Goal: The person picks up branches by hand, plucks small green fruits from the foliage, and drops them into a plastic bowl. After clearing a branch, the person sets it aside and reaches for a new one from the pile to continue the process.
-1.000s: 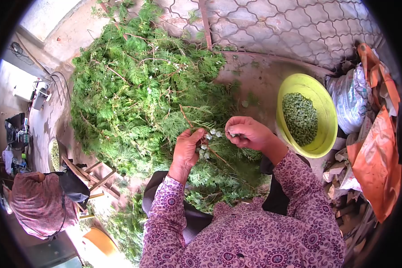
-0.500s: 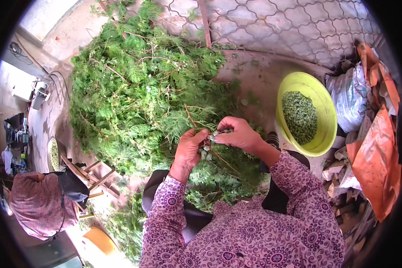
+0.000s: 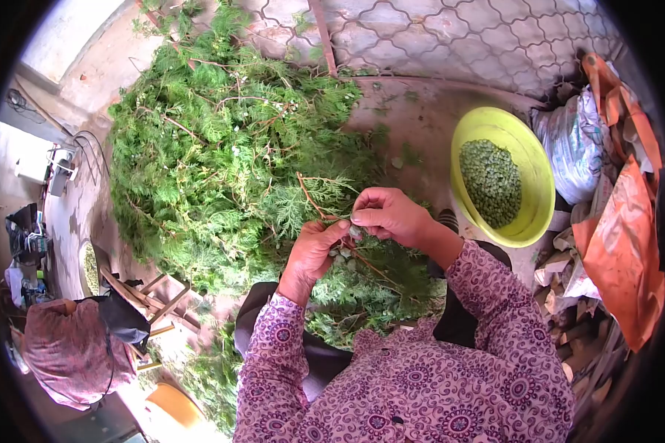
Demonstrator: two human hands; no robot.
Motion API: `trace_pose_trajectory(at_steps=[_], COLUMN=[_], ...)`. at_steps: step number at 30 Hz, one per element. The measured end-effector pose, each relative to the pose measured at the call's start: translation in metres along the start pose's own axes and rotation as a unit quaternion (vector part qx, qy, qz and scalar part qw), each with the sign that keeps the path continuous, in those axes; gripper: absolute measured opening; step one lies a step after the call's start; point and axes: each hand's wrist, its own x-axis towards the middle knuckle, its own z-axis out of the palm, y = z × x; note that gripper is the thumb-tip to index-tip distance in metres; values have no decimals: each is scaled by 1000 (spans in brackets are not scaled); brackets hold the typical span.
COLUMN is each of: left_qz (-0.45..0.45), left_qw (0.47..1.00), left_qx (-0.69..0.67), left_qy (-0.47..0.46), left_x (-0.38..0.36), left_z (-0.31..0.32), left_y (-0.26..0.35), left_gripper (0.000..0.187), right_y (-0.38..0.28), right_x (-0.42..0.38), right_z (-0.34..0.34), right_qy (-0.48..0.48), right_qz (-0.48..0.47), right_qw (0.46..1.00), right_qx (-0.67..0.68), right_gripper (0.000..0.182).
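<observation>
My left hand (image 3: pixel 312 255) is closed around a leafy evergreen branch (image 3: pixel 374 267), its thumb and forefinger pressed on the reddish stem. Small pale green cones (image 3: pixel 340 257) hang in a cluster just below those fingers. My right hand (image 3: pixel 396 218) pinches at a cone on the same branch, fingertips almost touching my left thumb. Its fingers partly hide what lies between them. Beneath and beyond both hands spreads a big heap of green evergreen branches (image 3: pixel 192 170). To the right, a yellow-green basin (image 3: pixel 533 230) leans slightly and holds many picked green cones (image 3: pixel 490 183).
A white sack (image 3: pixel 573 148) and an orange sheet (image 3: pixel 622 255) lie at the right, above stacked wood pieces. Wire mesh (image 3: pixel 451 44) borders the far side. At the left, another person in a reddish top (image 3: pixel 70 351) is beside a wooden chair (image 3: pixel 166 299) and an orange basin (image 3: pixel 174 406).
The camera view has shifted slightly, so the surroundings sit a little higher and further left. My right fingertips have closed in nearer to my left thumb at the branch.
</observation>
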Motion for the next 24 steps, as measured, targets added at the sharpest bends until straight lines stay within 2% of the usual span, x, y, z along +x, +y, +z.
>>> trace_pose_trajectory(at_steps=[1, 2, 4, 7, 10, 13, 15, 16, 17, 18, 19, 20, 21, 23, 24], left_qz=[-1, 8, 16, 44, 26, 44, 50, 52, 54, 54, 54, 53, 53, 56, 56], left_qw=[1000, 1000, 1000, 998, 996, 992, 990, 991, 991, 991, 992, 994, 994, 992, 992], left_qx=[1, -10, -21, -34, 18, -6, -8, -7, -7, -6, -4, -3, -3, -12, -13], left_qy=[-1, -1, -2, 19, 84, 121, 131, 127, 122, 122, 110, 99, 99, 110, 110], left_x=[0, -1, -2, -1, 4, 10, 12, 13, 14, 15, 17, 18, 19, 21, 21], left_z=[0, 0, -2, -9, -14, -7, -2, -1, 0, 0, -1, 0, 2, 6, 6], left_y=[0, -1, -1, 0, -4, -8, -8, -8, -8, -10, -12, -13, -14, -15, -15], left_gripper=[14, 14, 14, 13, 15, 14, 15, 15, 15, 15, 15, 15, 15, 15, 15], right_y=[1, 0, -8, -31, -29, -21, -13, -15, -10, 0, 6, 3, 5, 10, 11], right_x=[0, 0, -1, -10, -12, -11, -6, -7, -4, 0, 2, -3, -3, -2, -1], right_z=[-3, -6, -17, -39, -31, -15, -13, -12, -11, -11, -9, -6, -4, -3, -4], right_qy=[-18, -17, -46, -60, -45, -53, -27, 5, 6, 40, 72, 88, 88, 108, 108], right_qz=[5, 5, 7, -17, 0, 22, 12, 15, 14, -98, -207, -216, -216, -291, -290], right_qw=[998, 998, 973, 954, 968, 975, 995, 1000, 1000, 982, 933, 909, 909, 847, 847], right_qx=[63, 63, 225, 292, 247, 212, 92, -18, -18, -153, -284, -346, -346, -432, -432], right_gripper=[12, 12, 5, 3, 3, 6, 8, 9, 9, 11, 13, 17, 17, 21, 21])
